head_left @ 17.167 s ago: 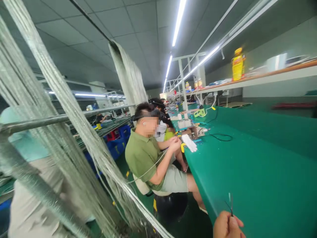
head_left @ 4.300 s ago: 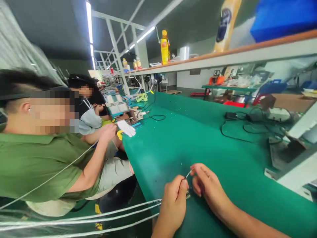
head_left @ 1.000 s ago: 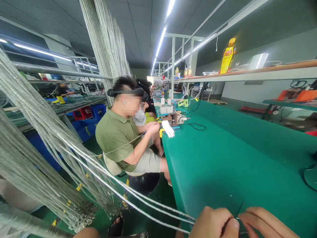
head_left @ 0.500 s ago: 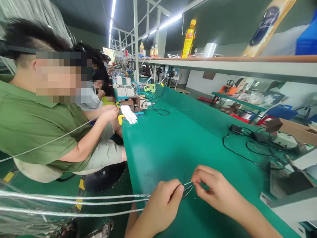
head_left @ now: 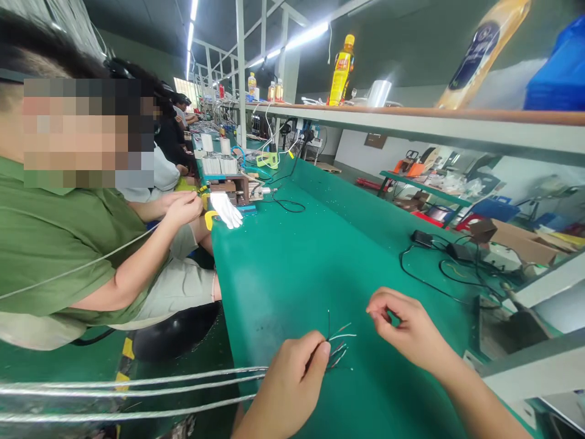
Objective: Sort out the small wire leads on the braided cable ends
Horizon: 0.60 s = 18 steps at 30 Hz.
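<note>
My left hand [head_left: 290,381] is closed around several silvery-grey cables [head_left: 183,383], which run in from the left edge. Beyond its thumb, the cables' thin wire ends [head_left: 340,347] fan out over the green tabletop [head_left: 274,286], some white, some dark, some reddish. To the right, apart from those ends, my right hand [head_left: 406,326] is raised with thumb and forefinger pinched together. Whether something tiny sits between these fingertips, I cannot tell.
A person in a green shirt [head_left: 59,244] sits at left, holding a cable. A white glove [head_left: 226,210] lies by a small brown machine [head_left: 235,189]. Black cords and adapters [head_left: 423,238] lie at right. Above runs a shelf [head_left: 411,125] bearing bottles.
My right hand has come away from the wire ends, moving right and slightly up. My left hand keeps its grip on the cables, whose ends now show spread out. The view has shifted slightly.
</note>
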Motion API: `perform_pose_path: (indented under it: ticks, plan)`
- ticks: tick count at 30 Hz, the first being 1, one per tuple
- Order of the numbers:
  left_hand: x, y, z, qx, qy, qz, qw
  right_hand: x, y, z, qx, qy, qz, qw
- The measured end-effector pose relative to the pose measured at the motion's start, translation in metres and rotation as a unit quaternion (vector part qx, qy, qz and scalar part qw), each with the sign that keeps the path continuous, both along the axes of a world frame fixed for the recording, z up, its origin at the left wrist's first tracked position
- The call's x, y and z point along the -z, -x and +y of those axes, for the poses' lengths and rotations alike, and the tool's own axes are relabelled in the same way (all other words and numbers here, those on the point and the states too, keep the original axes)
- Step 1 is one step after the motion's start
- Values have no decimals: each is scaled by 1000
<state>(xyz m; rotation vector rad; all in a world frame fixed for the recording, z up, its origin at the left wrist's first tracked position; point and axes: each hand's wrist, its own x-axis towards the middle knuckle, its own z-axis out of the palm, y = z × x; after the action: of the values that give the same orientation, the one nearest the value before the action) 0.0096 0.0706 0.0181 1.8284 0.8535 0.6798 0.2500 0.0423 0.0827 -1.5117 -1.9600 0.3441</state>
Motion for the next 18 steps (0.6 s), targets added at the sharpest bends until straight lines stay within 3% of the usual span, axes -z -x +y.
perform_pose_path:
  ticks: [2, 4, 7, 10, 13, 18]
  plan:
    - [1, -1, 0, -14, 6, -14, 1000, 3, 5, 1, 46, 1, 78, 996]
    - [2, -2, 1, -27, 7, -32, 999, 9, 20, 0, 68, 54, 178, 980]
    - [2, -3, 3, -42, 4, -51, 998, 20, 50, -4, 39, 166, 323, 931]
    - [3, -2, 5, -39, -2, -52, 998, 30, 70, -6, 15, 185, 408, 894]
    - [10, -1, 5, -26, -10, -34, 999, 36, 67, -6, 35, 151, 384, 910]
    - [42, -22, 4, -110, 6, 93, 990, 52, 54, -7, 64, 94, 273, 955]
